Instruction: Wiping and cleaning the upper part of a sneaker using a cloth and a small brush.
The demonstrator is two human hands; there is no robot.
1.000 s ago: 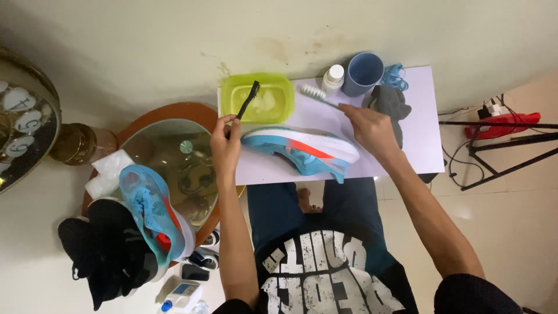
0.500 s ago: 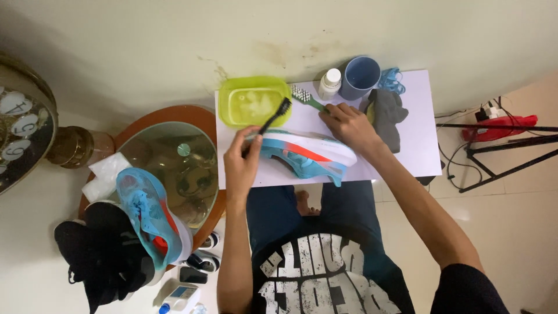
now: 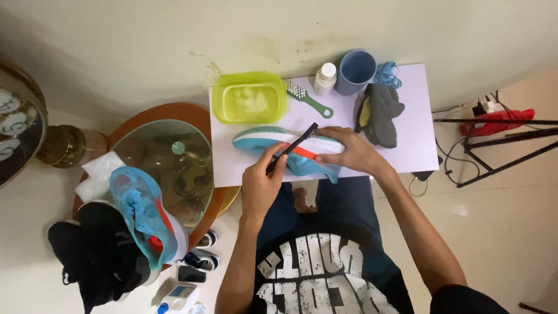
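Turquoise mesh running shoe with a white sole and orange stripe, likely light and soft-sided, lies on its side on the white table, pinned at the firmer sole edge by the right hand while left-hand fingers pinch a thin black brush.

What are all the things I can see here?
shoe: one, blue, white and orange, on the white table
brush: one, black, over the shoe
tub: one, yellow-green, table's back left
scrub brush: one, green, beside the tub
bottle: one, white, by the cup
cup: one, blue, table's back
cloth: one, grey, right of the shoe
second shoe: one, blue, on the round glass table
left hand: holds the brush
right hand: steadies the shoe
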